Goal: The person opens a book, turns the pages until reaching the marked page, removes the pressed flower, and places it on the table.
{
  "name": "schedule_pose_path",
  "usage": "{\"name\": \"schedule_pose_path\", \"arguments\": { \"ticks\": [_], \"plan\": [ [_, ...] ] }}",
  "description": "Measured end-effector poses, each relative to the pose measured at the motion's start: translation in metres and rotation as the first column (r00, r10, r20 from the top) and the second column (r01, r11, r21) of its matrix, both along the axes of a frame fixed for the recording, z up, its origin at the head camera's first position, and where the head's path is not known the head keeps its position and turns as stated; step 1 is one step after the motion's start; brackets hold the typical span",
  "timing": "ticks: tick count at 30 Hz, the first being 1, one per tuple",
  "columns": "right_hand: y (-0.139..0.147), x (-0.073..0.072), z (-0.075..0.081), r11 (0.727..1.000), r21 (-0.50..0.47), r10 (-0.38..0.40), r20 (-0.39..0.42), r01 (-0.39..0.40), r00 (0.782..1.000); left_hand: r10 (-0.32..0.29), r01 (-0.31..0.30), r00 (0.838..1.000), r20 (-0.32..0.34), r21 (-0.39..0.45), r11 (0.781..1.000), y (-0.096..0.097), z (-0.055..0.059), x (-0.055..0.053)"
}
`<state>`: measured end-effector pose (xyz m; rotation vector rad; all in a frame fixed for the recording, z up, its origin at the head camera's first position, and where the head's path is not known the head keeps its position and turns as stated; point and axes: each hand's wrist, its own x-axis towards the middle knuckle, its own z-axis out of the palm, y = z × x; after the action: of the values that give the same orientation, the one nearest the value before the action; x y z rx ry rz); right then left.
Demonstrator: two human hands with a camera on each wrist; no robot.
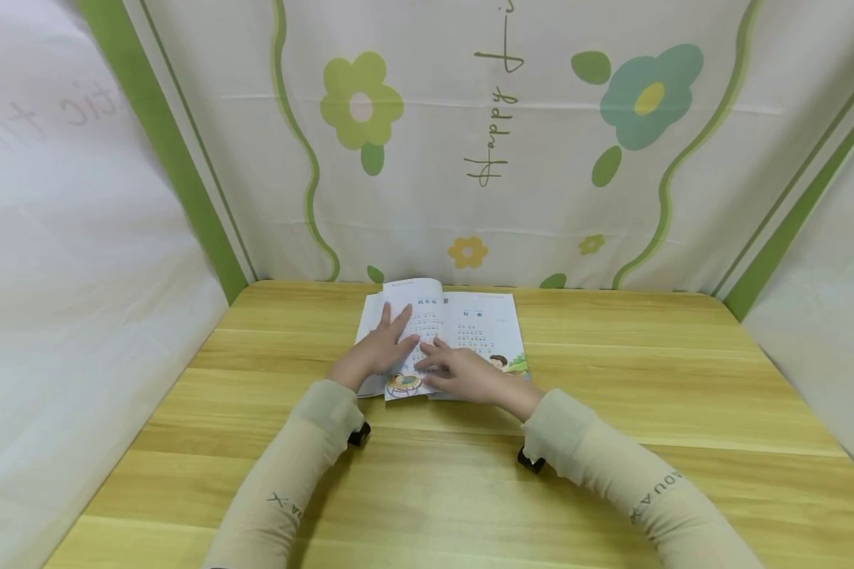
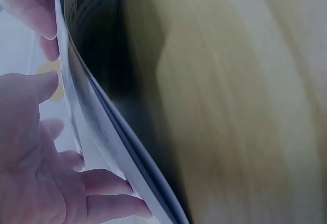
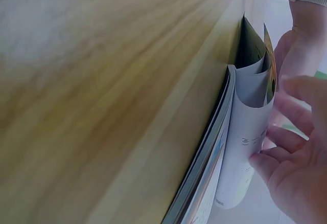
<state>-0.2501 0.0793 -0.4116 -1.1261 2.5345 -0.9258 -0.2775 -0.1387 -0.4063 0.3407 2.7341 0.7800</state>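
An open book [image 1: 487, 324] with printed text and colour pictures lies near the table's far edge. Its left-hand page [image 1: 421, 291] is lifted and curved over the pages beneath. My left hand [image 1: 377, 349] rests on that page with fingers spread. Close beside it, my right hand [image 1: 470, 375] touches the same page near its lower part, fingers slightly bent. In the left wrist view, the left hand [image 2: 46, 168] lays its fingertips along the paper. From the right wrist, the right hand [image 3: 299, 152] meets the bowed page [image 3: 250, 132], which stands off the stack below.
The wooden table [image 1: 441, 490] stretches toward me. A white fabric curtain [image 1: 427, 197] with flowers and lettering stands right behind the book, and similar fabric hangs at both sides. Dark wrist pieces [image 1: 531, 460] sit under the sleeves.
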Motion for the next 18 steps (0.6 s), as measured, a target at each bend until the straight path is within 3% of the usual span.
{"name": "schedule_pose_path", "arguments": {
  "ticks": [7, 12, 18],
  "plan": [
    [-0.001, 0.0, -0.001, 0.999, 0.001, 0.051, 0.002, -0.051, 0.999, -0.05, 0.049, 0.999, -0.018, -0.066, 0.997, 0.002, -0.003, -0.001],
    [0.004, 0.0, 0.0, 0.999, 0.007, 0.053, 0.005, -0.053, 0.999, -0.02, 0.02, 1.0, 0.003, -0.09, 0.996, 0.004, -0.002, 0.001],
    [0.025, -0.003, 0.007, 0.999, -0.048, 0.004, 0.089, 0.001, 0.996, 0.023, -0.02, 0.999, 0.03, -0.102, 0.995, 0.005, -0.004, 0.001]
  ]
}}
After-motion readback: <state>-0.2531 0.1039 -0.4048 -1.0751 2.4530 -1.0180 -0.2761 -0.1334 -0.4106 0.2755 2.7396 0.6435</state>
